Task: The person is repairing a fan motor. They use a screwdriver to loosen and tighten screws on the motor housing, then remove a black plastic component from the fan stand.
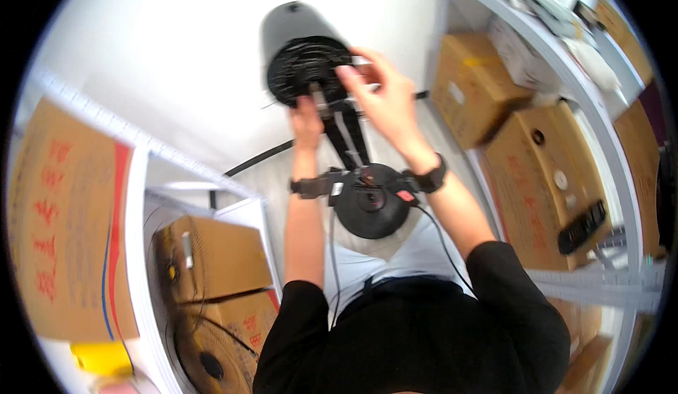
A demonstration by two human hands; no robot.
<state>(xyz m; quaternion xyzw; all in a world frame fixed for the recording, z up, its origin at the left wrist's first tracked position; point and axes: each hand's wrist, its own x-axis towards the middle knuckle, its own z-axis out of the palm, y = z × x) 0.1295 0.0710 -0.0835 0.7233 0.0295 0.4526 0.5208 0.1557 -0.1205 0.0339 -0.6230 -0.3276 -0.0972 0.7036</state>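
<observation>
A grey drum-shaped head (pixel 300 23) with a black ridged end sits on a black upright pole (pixel 346 136). The pole rises from a round black base (pixel 374 214) on the floor between my legs. Motion blur hides the kind of device. My left hand (pixel 306 122) is under the head beside the neck, thumb up against it, the other fingers mostly hidden. On the right, my right hand (pixel 385 97) has bent fingers and thumb at the rim of the ridged end. Both wrists wear black straps with cables.
Shelving (pixel 138 231) on the left holds cardboard boxes (pixel 226 253) and a round wire fan grille (pixel 187 330). More boxes (pixel 547 182) fill the right-hand shelf, with a black remote control (pixel 583 226) there. A black cable (pixel 258 157) crosses the floor by the white wall.
</observation>
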